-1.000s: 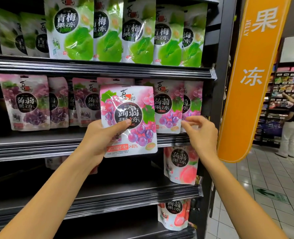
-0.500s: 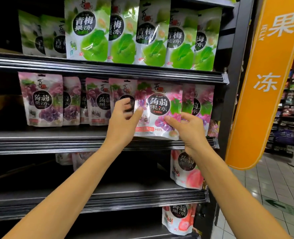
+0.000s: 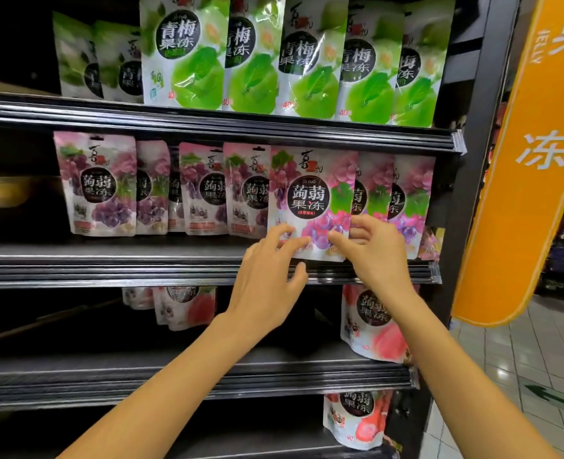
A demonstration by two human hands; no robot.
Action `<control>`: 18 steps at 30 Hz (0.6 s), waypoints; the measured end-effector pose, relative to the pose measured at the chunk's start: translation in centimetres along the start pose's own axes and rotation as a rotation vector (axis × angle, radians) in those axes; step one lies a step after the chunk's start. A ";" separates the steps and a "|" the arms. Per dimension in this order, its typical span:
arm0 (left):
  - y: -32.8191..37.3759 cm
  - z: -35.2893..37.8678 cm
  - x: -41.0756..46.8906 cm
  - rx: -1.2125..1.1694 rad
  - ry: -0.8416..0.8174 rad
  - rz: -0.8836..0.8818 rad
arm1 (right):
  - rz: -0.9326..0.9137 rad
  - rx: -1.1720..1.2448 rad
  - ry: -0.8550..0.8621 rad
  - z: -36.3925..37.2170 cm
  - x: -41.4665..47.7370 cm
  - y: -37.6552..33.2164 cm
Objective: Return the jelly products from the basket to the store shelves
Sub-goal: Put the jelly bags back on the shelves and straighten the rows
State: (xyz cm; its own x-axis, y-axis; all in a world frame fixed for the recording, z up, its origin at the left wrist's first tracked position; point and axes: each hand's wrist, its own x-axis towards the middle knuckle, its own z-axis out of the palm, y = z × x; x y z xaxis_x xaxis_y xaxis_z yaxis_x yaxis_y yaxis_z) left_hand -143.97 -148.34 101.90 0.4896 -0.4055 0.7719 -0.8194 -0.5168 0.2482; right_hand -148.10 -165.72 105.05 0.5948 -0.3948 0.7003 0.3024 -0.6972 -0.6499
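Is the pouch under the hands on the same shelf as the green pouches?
No, the grape pouch stands on the purple-pouch shelf, one level below the green pouches.

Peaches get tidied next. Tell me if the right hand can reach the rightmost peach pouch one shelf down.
Probably yes, once the right hand lets go of the grape pouch: the peach pouch stands just below it at the shelf front.

The grape jelly pouch [image 3: 310, 200] at the fingers [image 3: 282, 231] was glossy, crinkled plastic film. Just below them the shelf [image 3: 141, 260] edge looked dark, ribbed, dull-sheened. The floor tiles [image 3: 505, 359] shone.
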 end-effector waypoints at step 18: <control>0.1 0.2 -0.2 0.057 -0.070 -0.035 | 0.214 -0.247 0.177 0.2 -1.1 0.4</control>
State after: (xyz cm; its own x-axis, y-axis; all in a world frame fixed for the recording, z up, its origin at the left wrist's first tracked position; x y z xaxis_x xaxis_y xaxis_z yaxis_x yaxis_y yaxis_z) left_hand -144.14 -148.42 101.65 0.5393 -0.4372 0.7197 -0.7839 -0.5728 0.2395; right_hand -148.48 -165.49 103.96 0.4804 -0.6299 0.6102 -0.0169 -0.7023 -0.7116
